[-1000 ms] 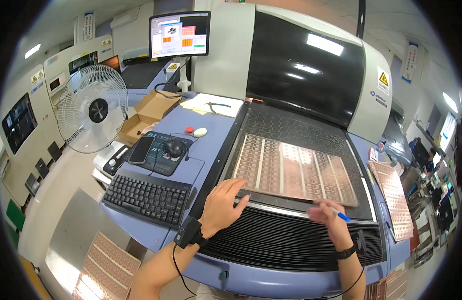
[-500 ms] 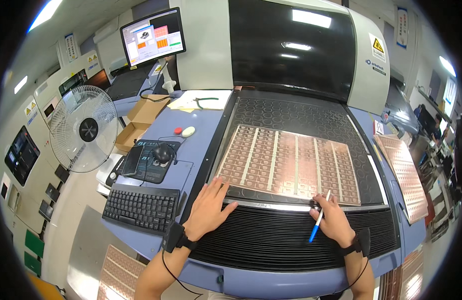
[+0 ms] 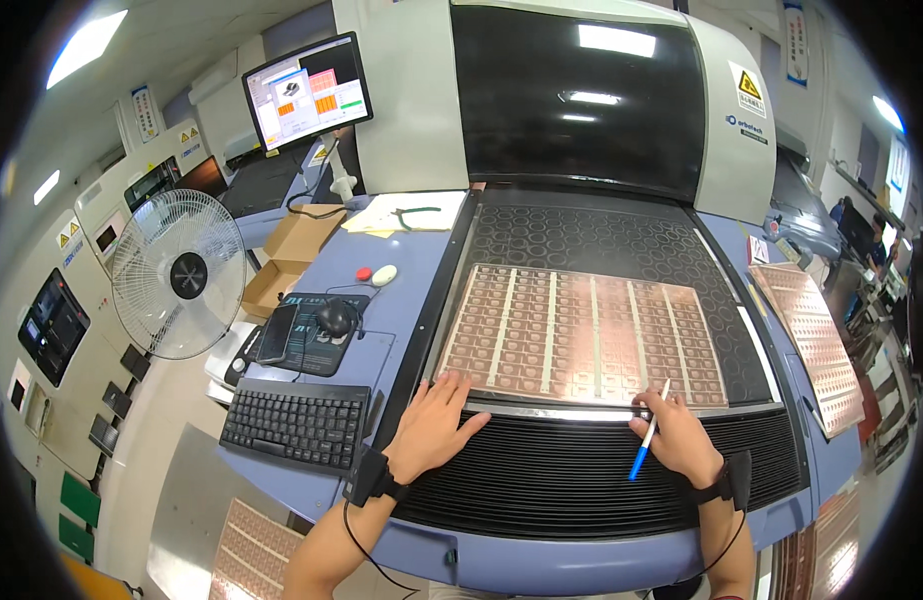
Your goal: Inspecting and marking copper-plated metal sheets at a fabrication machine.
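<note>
A copper-coloured circuit board panel (image 3: 576, 330) with rows of square patterns and pale strips lies flat on the machine's black bed (image 3: 571, 235). My left hand (image 3: 436, 425) rests palm down at the panel's near left corner, fingers stretched and thumb apart, holding nothing. Near the panel's front edge, towards its right, my right hand (image 3: 678, 435) grips a white pen (image 3: 652, 432) with a blue end. The pen slants, its blue end pointing down towards me. A small dark thing shows by my right fingertips, too small to name. Each wrist wears a black strapped device with a cable.
Black ribbed bellows (image 3: 581, 480) span the bed's front. To the left are a keyboard (image 3: 293, 422), a mouse (image 3: 334, 316), a phone (image 3: 276, 333), an open cardboard box (image 3: 281, 270), pliers (image 3: 413, 211) and a fan (image 3: 181, 275). Another copper panel (image 3: 811, 345) lies at the right.
The whole view has shifted slightly. Both hands stay in about the same place against the panel, with the pen still in my right hand.
</note>
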Tool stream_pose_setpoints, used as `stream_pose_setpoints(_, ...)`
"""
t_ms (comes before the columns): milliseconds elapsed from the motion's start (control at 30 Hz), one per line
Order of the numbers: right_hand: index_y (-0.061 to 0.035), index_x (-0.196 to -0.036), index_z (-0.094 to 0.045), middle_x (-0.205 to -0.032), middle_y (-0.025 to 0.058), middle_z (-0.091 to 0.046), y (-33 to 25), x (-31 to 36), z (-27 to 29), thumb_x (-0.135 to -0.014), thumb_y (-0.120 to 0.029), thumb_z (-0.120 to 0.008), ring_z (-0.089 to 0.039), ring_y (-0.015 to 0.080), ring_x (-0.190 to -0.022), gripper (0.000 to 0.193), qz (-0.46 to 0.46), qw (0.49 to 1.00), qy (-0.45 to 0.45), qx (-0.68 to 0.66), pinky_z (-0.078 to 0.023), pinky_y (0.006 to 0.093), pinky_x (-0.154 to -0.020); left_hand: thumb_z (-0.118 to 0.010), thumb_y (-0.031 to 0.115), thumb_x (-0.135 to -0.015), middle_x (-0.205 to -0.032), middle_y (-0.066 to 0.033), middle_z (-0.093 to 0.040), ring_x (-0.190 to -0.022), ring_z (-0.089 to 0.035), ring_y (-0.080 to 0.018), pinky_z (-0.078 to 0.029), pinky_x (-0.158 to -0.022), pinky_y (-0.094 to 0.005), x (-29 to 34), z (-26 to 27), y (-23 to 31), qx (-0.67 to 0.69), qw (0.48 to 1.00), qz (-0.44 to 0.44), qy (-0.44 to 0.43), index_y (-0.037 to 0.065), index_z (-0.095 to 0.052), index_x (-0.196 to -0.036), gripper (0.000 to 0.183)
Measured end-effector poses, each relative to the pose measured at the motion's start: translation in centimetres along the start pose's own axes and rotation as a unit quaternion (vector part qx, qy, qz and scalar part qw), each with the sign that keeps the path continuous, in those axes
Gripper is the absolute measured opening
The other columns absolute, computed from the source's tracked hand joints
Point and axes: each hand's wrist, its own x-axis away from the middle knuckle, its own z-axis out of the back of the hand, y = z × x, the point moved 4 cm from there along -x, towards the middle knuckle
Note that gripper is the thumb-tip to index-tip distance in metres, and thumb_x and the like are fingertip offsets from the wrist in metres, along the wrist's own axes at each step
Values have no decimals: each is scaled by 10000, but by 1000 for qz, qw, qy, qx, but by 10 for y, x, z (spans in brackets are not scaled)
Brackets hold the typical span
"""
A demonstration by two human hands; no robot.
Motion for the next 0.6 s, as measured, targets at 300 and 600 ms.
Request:
stream_pose_setpoints(300,-9,-1127,-627,-1107,265,-665,-10,7,3,-930,-296,-685,-623,459,-1047,353,-4,1000,-19,-5,-521,511,-880,-674,276,-937,-1272,-176,-652,-1138,-622,-360,-491,-972,-424,-3,13,-4,99,989,72,86,27,-679,-1168,340)
stream_pose_setpoints(600,12,-1253,-579,-1155,260,-644,9,-1,6,-813,-281,-807,-601,469,-1095,575,74,990,118,13,-450,501,-1040,-651,170,-975,-1263,-141,-619,-1180,-608,-249,-522,-938,-369,-16,38,-41,658,687,230,204,-28,-632,-1231,324)
